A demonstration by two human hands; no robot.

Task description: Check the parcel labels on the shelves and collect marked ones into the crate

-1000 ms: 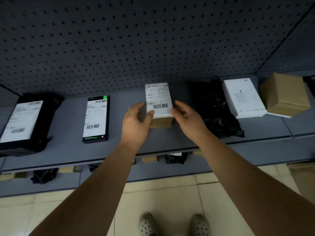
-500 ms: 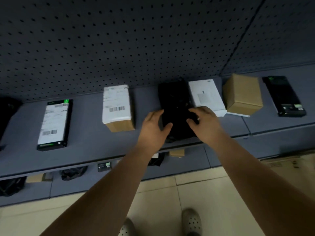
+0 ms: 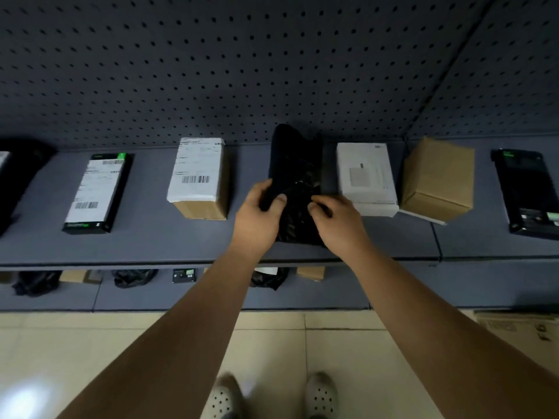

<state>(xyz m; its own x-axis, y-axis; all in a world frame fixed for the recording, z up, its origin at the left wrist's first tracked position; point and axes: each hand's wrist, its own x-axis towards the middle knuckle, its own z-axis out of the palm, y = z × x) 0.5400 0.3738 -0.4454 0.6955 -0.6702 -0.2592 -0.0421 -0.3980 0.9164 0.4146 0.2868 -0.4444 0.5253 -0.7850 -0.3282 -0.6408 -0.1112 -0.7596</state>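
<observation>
From the head camera I look down at a grey shelf (image 3: 151, 246) backed by dark pegboard (image 3: 272, 71), where my two bare hands meet on a black plastic parcel bag (image 3: 298, 164) lying near the middle of the row. My left hand (image 3: 257, 220) has its grip clamped on the bag's left edge, thumb on top and fingers curled round the side; my right hand (image 3: 338, 223) pinches the crumpled plastic at the bag's centre right with curled fingers. The bag rests on the shelf, its far end rising toward the pegboard, and I cannot see any label on it. Just left of it stands a brown carton topped with a white barcode label (image 3: 196, 176), apart from the bag. Farther left lies a slim black box with a white label (image 3: 96, 192) and a green tab at its far end, and at the frame's left edge a dark parcel (image 3: 15, 176) is only partly visible. To the right of the bag sits a white box (image 3: 367, 176), close beside my right hand, then a plain brown carton (image 3: 438, 179) tilted and overlapping a thin white sheet, and well apart at the far right a black flat box (image 3: 526, 192). A lower shelf (image 3: 423, 288) carries black bags and small cartons, mostly hidden. Beige floor tiles (image 3: 272, 343) and my pale perforated shoes (image 3: 320, 394) fill the bottom.
</observation>
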